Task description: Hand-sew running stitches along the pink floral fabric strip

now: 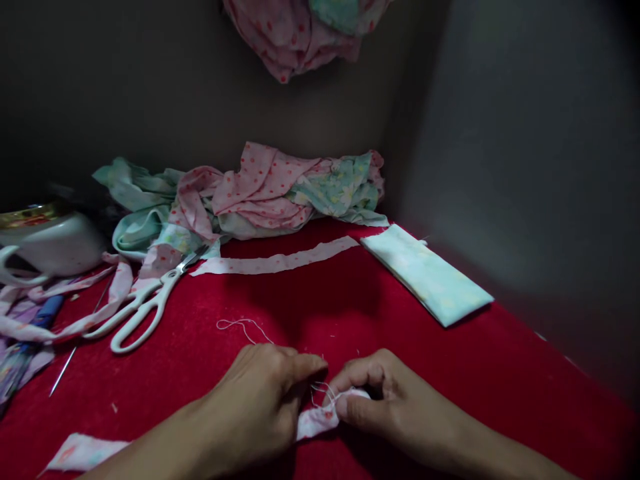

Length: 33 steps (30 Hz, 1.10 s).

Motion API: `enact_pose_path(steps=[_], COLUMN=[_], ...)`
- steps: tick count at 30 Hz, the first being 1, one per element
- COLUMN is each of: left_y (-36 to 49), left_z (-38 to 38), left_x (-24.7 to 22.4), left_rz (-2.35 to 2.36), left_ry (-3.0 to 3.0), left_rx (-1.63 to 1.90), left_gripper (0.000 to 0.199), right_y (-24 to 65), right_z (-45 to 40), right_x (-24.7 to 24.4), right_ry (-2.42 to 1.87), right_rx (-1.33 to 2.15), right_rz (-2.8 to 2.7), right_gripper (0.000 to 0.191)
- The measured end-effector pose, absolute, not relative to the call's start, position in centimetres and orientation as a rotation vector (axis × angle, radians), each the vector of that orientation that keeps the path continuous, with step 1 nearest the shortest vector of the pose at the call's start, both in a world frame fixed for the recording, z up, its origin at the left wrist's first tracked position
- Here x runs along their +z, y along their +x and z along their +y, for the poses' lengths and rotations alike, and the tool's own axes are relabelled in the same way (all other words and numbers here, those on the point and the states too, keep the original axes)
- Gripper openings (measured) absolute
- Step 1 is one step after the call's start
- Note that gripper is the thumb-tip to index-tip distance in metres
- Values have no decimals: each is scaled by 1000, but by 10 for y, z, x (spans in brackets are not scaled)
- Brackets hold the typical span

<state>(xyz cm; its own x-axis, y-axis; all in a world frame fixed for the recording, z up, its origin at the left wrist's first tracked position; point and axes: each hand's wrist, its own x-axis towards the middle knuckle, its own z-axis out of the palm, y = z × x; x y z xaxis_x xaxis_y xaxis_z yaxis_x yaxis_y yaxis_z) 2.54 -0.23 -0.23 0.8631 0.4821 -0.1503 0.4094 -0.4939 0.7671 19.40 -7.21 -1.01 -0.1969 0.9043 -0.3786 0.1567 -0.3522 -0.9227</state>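
Observation:
A narrow white fabric strip with pink and red marks (316, 421) lies between my two hands at the lower middle; its other end shows at the lower left, past my left forearm. My right hand (383, 400) pinches the strip's edge between thumb and fingers. My left hand (273, 393) is closed at the strip's left side, its fingertips partly hidden behind the hand. Loops of white thread (323, 393) stand up between the hands, and more thread (245, 323) trails on the red cloth beyond my left hand. No needle can be made out.
White-handled scissors (145, 317) lie left on the red cloth (200, 373). A white mug (60, 247) stands far left, near a thin metal rod (65, 370). Crumpled fabric (270, 187) lies at the back, a folded pale green piece (430, 273) at right.

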Motion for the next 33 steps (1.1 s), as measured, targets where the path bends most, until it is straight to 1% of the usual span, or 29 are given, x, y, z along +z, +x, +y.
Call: enact_pose_path(steps=[2, 4, 6, 8, 12, 16, 20, 22, 24, 27, 30, 33], left_y=[24, 19, 13, 8, 2, -2, -6, -4, 0, 7, 7, -8], left_z=[1, 6, 14, 22, 34, 41, 44, 38, 24, -1, -12, -4], left_x=[-3, -4, -6, -6, -1, 8, 11, 10, 6, -1, -5, 0], left_rz=[650, 710, 759, 824, 995, 1161, 1215, 1264, 1262, 1003, 807, 879], left_ry=[2282, 2225, 2076, 1863, 1537, 1567, 1626, 1634, 1639, 1900, 2215, 2285], left_rx=[97, 121, 149, 220, 501, 744, 855, 885, 805, 378, -18, -207], left_gripper=[19, 21, 28, 30, 31, 31, 29, 22, 14, 14, 21, 23], right_y=[194, 195, 195, 195, 195, 196, 196, 196, 196, 198, 202, 200], right_z=[-72, -72, -73, -73, -73, -73, -73, -73, -74, -75, -75, -77], right_x=[-10, -10, -10, -9, -9, -9, -11, -12, -12, -12, -13, -16], right_ry=[-1461, -1490, -1516, -1511, -1544, -1561, -1565, -1579, -1603, -1664, -1706, -1671], right_rx=[1611, 1595, 1584, 1586, 1584, 1577, 1557, 1548, 1527, 1410, 1335, 1390], right_rz=[-1253, -1249, -1256, -1264, -1264, -1288, -1307, -1321, -1343, -1394, -1413, -1418], right_gripper=[22, 20, 20, 19, 18, 19, 20, 21, 21, 20, 17, 15])
